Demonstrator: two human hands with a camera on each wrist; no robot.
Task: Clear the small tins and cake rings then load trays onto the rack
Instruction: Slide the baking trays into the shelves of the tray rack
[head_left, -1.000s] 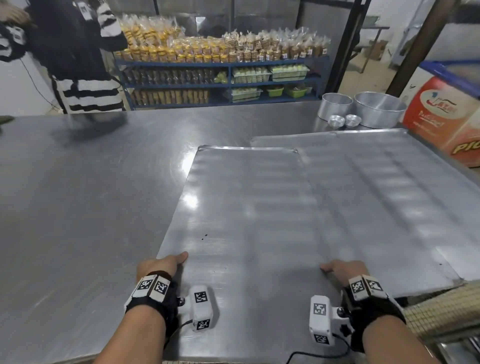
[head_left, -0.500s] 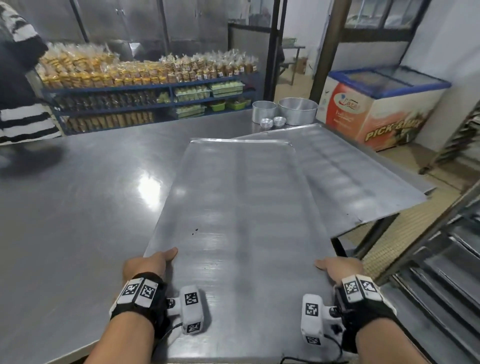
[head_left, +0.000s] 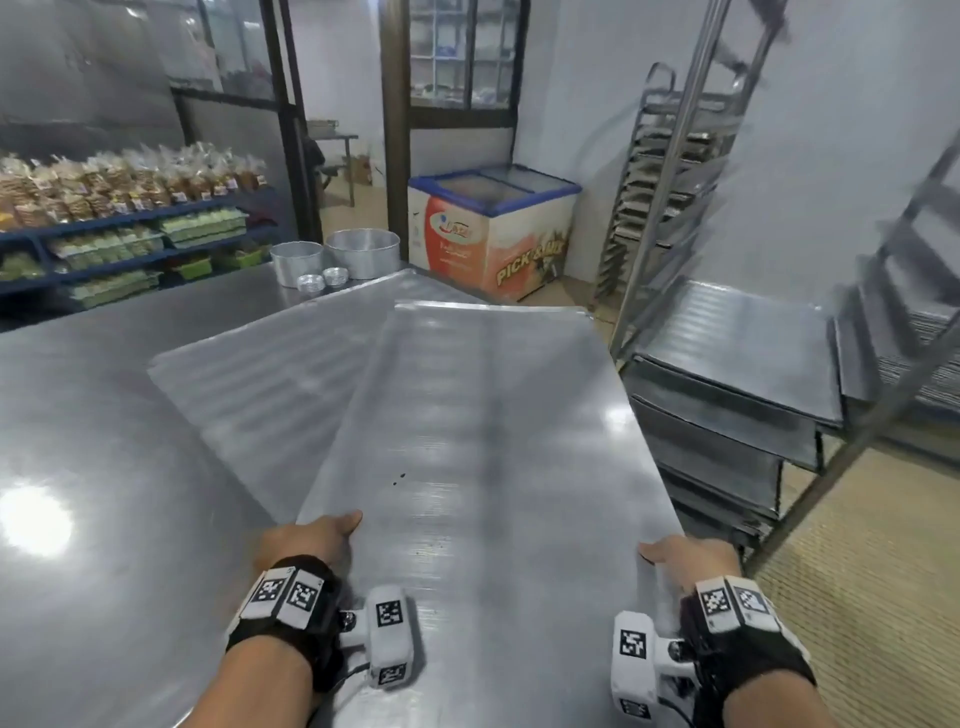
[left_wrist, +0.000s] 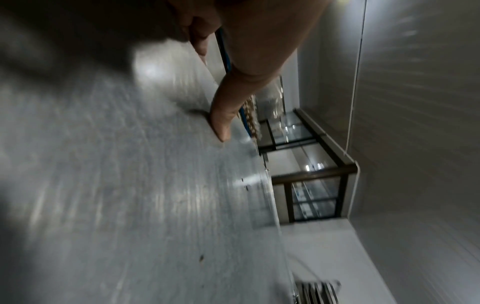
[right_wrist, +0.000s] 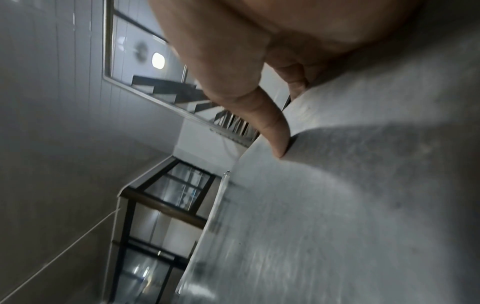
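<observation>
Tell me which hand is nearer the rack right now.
Right. The right hand grips the carried tray's edge on the side facing the rack; the left hand grips the opposite edge, over the table.

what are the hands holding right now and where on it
Both hold one tray by its near end: the left hand grips the left corner and the right hand the right corner, thumbs on top, fingers curled under the edge.

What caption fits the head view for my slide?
Both hands, left hand and right hand, grip a flat metal tray by its near edge, facing the tray rack.
</observation>
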